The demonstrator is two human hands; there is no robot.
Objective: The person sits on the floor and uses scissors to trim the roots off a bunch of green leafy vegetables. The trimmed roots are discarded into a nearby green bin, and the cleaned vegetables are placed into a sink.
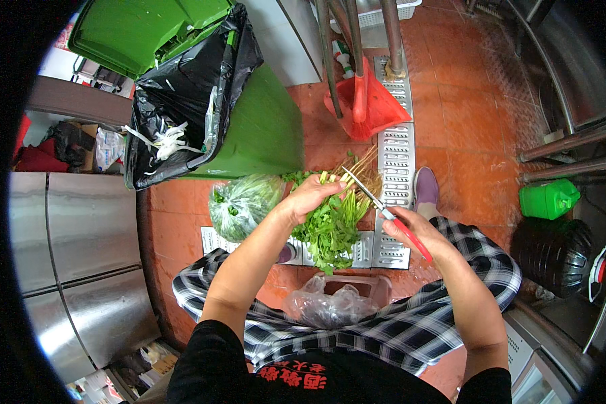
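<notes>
My left hand is closed around the pale stems of a bunch of leafy greens, whose leaves hang down below the fingers. Thin brown roots stick out beyond the stems on the far side. In my right hand is a pair of scissors with red handles. Its blades point up and left, reaching across the stem and root end right beside my left fingertips. Whether the blades touch a stem, I cannot tell.
A green bin lined with a black bag stands at far left. Beside it sits a clear bag of greens. A red dustpan lies ahead near the metal drain grate. Between my legs is a tub with clear plastic.
</notes>
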